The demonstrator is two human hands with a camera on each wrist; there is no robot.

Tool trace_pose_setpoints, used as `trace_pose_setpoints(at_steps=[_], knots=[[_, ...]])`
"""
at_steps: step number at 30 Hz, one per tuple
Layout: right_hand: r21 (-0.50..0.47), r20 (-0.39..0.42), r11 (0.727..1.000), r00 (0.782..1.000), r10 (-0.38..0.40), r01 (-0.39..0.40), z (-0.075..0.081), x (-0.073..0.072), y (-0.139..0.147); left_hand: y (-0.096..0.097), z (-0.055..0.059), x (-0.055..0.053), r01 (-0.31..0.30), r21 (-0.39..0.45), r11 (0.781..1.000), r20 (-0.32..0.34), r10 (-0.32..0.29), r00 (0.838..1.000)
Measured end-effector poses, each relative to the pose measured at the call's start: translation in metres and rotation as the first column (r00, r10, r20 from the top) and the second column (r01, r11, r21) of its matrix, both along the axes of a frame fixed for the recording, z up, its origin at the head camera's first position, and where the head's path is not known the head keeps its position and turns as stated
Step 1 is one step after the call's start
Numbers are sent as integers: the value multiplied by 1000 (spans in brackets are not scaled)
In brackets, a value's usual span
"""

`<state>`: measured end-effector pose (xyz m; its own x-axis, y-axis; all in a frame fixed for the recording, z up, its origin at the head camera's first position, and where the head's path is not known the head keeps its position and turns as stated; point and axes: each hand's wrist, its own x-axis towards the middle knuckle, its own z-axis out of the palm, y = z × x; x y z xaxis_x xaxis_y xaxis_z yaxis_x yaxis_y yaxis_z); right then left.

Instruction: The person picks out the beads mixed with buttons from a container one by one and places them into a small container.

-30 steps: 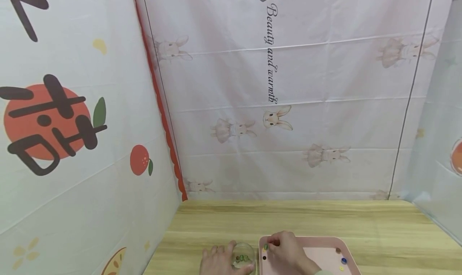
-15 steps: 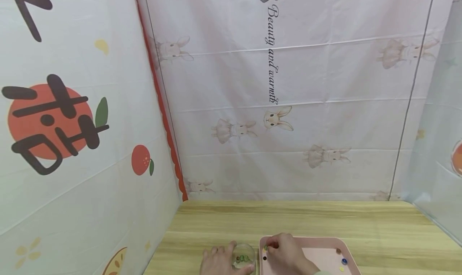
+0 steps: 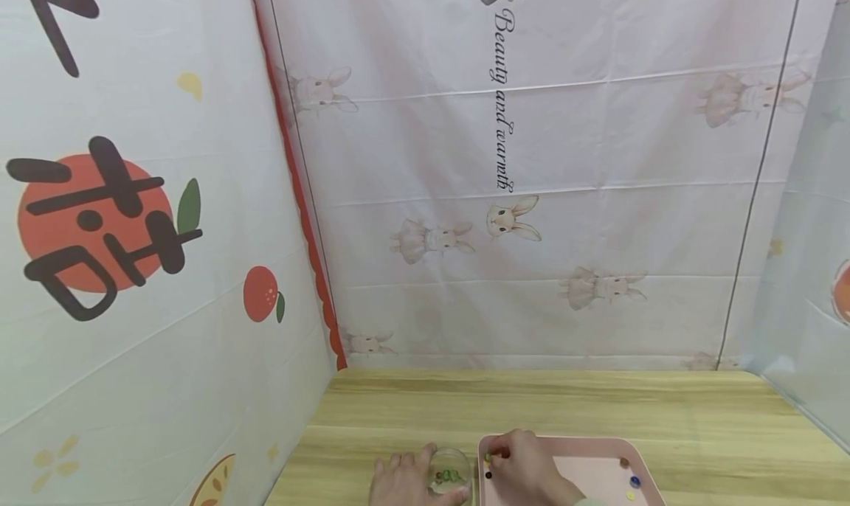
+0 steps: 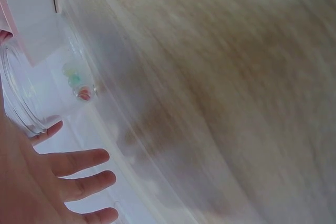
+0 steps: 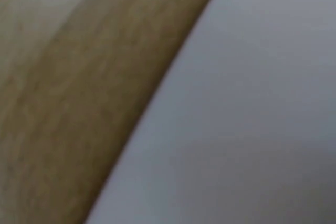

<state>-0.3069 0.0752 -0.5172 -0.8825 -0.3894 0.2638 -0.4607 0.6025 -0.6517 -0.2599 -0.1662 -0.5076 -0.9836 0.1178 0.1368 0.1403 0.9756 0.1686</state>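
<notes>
My left hand (image 3: 401, 482) holds a clear round jar (image 3: 451, 458), index finger at its far side and thumb along its near side. In the left wrist view the other fingers (image 4: 84, 187) stretch out straight beside it. Inside the jar lie several small marbles (image 4: 74, 80), green and reddish. My right hand (image 3: 527, 469) reaches into the far left corner of a pink tray (image 3: 591, 439), its thumb and index fingertips pinching a small green marble (image 3: 488, 457), partly covered. Close by is a small black piece (image 3: 488, 475). The right wrist view shows no fingers.
Along the tray's right side lie a brown piece (image 3: 624, 462), a blue one (image 3: 635, 482) and a yellow one (image 3: 630, 496). The jar stands just left of the tray on a wood-grain table (image 3: 564, 399). Printed cloth sheets (image 3: 544, 137) hang behind and at both sides.
My right fingertips have lowered slightly onto the green marble and now cover more of it. My left hand and the jar stay in place. The head view has shifted a little.
</notes>
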Motion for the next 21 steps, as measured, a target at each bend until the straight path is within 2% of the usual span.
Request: trace_pose_setpoints(at_steps=[8, 13, 21], knots=[[23, -57, 999, 998, -28, 30, -2, 0, -2, 1, 1, 0, -7, -33, 999, -10, 6, 1000], [32, -75, 999, 997, -26, 29, -4, -1, -4, 0, 2, 1, -4, -23, 1000, 2, 4, 1000], [55, -54, 998, 998, -34, 37, -5, -1, -8, 1, 3, 2, -8, -24, 1000, -1, 8, 1000]])
